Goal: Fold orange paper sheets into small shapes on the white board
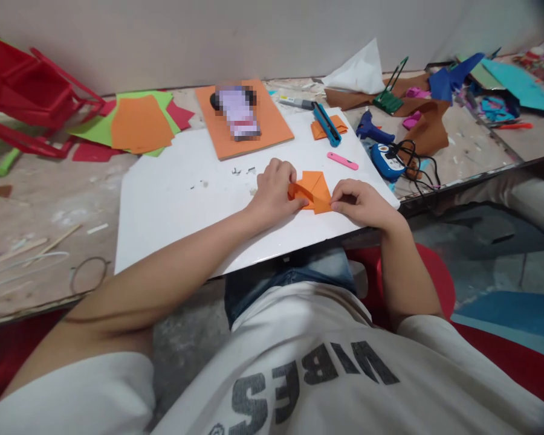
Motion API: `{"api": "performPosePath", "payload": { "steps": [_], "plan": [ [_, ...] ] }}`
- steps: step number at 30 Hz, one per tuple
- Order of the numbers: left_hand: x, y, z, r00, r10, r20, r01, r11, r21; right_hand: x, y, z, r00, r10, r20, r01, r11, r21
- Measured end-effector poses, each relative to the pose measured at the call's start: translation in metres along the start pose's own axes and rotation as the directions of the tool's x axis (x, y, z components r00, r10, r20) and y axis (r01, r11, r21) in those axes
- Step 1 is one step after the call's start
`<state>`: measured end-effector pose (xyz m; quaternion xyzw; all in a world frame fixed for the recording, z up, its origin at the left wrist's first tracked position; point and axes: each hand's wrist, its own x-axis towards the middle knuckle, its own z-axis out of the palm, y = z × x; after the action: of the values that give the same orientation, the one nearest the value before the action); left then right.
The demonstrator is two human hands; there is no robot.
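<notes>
A small folded orange paper (315, 188) lies on a white board (176, 193) near its front right corner. My left hand (275, 192) rests curled on the paper's left side, fingertips pressing its edge. My right hand (360, 202) pinches the paper's lower right corner between thumb and fingers. Both forearms reach in over the board's front edge.
Behind lie an orange foam sheet (272, 124) with a phone (238, 112) on it, a blue cutter (327, 124), a pink knife (343, 161), a blue glue gun (372, 130) with black cords, coloured sheets (138, 124) at left and a red chair (27, 90).
</notes>
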<state>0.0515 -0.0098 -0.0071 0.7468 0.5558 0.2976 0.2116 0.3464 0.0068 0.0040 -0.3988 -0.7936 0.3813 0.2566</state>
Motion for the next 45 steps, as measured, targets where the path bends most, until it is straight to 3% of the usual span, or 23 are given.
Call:
{"api": "performPosePath", "payload": {
  "steps": [3,8,10,12,15,26,36,40,45],
  "plan": [
    [-0.004,0.004,0.000,0.990,0.124,0.069,-0.134,0.975,0.179,0.001,-0.001,0.001,1.000,0.018,-0.001,-0.018,1.000,0.008],
    [-0.011,0.004,-0.002,0.932,0.322,0.168,-0.356,0.901,0.246,0.001,0.001,0.002,1.000,0.021,-0.008,-0.021,0.999,0.027],
    [-0.013,-0.001,-0.004,0.885,0.402,0.233,-0.449,0.869,0.206,0.002,0.001,0.002,1.000,0.027,-0.012,-0.027,0.999,0.034],
    [-0.014,-0.009,-0.009,0.812,0.482,0.331,-0.543,0.830,0.123,0.001,0.001,0.001,0.999,0.033,-0.012,-0.033,0.999,0.035],
    [-0.014,-0.020,-0.016,0.743,0.517,0.424,-0.588,0.808,0.045,0.001,0.000,0.001,1.000,0.029,-0.010,-0.029,0.999,0.029],
    [-0.009,-0.023,-0.017,0.737,0.443,0.510,-0.519,0.855,0.007,0.002,0.006,0.001,0.999,0.022,-0.024,-0.021,0.998,0.054],
    [-0.001,-0.030,-0.033,0.750,0.541,0.379,-0.531,0.835,-0.141,0.003,0.001,0.001,0.999,0.037,-0.009,-0.036,0.999,0.039],
    [-0.001,-0.029,-0.041,0.788,0.501,0.357,-0.496,0.861,-0.114,0.002,0.000,0.001,0.999,0.052,-0.011,-0.052,0.998,0.044],
    [-0.002,-0.027,-0.046,0.783,0.506,0.362,-0.522,0.851,-0.059,0.001,-0.001,0.000,0.999,0.052,-0.002,-0.052,0.998,0.032]
  ]
}}
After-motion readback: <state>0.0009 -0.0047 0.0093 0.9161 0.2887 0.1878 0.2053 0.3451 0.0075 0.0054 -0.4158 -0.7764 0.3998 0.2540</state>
